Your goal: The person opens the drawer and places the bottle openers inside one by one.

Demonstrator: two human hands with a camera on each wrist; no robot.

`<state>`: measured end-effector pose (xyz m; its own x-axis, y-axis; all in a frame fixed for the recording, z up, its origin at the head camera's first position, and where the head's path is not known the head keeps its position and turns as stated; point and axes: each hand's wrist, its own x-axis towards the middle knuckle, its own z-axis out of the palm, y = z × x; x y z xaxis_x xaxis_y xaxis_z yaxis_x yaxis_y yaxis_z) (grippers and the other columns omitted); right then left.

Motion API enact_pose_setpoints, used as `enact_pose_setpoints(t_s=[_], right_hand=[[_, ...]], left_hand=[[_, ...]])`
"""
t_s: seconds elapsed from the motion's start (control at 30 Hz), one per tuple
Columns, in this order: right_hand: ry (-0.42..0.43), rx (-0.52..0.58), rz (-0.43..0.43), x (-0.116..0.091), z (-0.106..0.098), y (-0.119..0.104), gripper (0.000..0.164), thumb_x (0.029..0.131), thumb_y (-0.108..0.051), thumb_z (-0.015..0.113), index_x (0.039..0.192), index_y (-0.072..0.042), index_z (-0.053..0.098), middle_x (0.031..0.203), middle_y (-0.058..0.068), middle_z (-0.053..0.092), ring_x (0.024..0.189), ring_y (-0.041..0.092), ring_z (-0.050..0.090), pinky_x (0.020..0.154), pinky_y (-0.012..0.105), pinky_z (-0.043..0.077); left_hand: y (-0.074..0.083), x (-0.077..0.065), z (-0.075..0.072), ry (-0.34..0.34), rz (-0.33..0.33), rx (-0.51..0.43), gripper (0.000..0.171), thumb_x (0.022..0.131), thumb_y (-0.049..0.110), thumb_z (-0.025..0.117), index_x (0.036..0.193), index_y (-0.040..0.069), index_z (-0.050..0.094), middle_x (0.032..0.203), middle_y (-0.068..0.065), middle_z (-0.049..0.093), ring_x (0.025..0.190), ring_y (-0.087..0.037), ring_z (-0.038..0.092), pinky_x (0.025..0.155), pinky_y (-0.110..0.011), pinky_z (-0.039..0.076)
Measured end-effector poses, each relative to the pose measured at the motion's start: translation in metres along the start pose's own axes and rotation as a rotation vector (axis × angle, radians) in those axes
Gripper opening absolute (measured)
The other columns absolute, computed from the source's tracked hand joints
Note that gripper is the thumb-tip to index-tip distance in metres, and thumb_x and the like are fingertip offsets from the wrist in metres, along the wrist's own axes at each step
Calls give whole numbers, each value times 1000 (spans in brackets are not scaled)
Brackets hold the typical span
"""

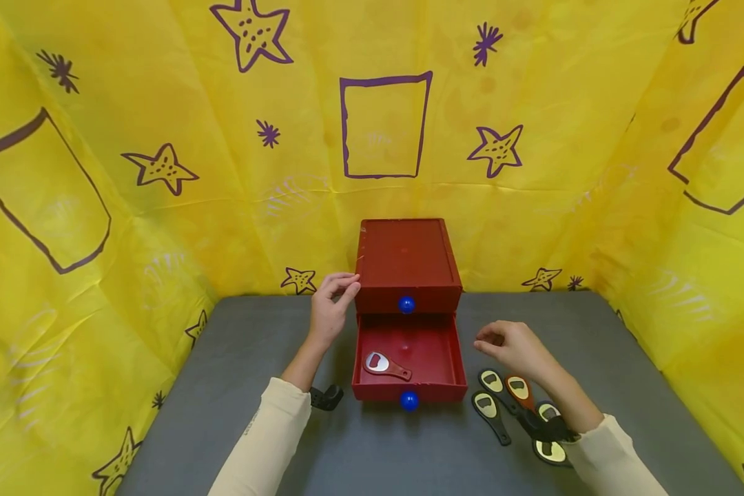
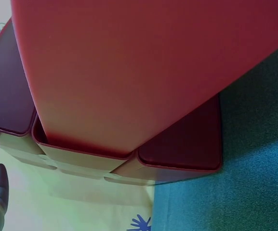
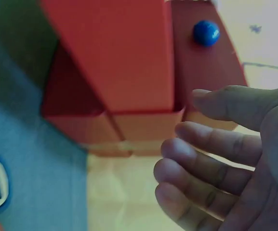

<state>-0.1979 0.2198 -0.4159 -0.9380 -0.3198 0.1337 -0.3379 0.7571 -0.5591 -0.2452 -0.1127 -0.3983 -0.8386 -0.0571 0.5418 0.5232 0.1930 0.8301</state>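
Filling the drawer (image 1: 432,351) between left hand (image 1: 330,310) and right hand (image 1: 517,350), fingers loosely bent and empty, is seemingly intended, an opener (image 1: 494,421) near the right fingers probably to be grasped.

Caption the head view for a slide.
Left hand by a red drawer unit, one bottle opener in its open drawer, more openers on the table near the right hand.

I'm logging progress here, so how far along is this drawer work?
Done: the lower drawer is open, with one bottle opener inside. In hand: nothing held; the right hand hovers empty beside the drawer, the left hand is beside the cabinet. Left, perhaps: adding the bottle openers lying on the table, then closing the drawer.
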Motion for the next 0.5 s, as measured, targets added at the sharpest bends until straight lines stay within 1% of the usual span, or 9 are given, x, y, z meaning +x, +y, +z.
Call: enact_pose_setpoints(t_s=[0.13,0.2,0.37,0.5], right_hand=[[-37,-38,44,-9,3,13,14,88,-19,70,91,-5,73,82,0,71,71,10,60,64,26,51],[-58,-39,71,-14,5,20,14,88,-19,70,90,-5,72,80,1,70,69,11,59,62,26,50],[-91,-43,162,-28,11,43,15,87,-16,71,90,-2,72,79,3,70,67,11,59,59,27,50],[-110,-86,231,-40,11,63,14,86,-17,71,86,-3,71,77,3,69,66,14,58,59,31,49]], left_hand=[[-1,-1,0,2,4,-1,22,89,0,67,107,-12,69,109,-30,62,91,0,56,79,-10,47],[-2,-1,1,3,7,-6,22,89,0,67,106,-13,69,109,-30,62,91,1,56,79,-9,47],[-3,0,1,7,15,-13,21,88,-1,67,106,-13,69,109,-31,62,90,0,56,79,-10,47],[-3,2,1,2,6,-15,21,89,-1,67,106,-13,69,109,-31,61,92,-1,56,80,-10,47]])
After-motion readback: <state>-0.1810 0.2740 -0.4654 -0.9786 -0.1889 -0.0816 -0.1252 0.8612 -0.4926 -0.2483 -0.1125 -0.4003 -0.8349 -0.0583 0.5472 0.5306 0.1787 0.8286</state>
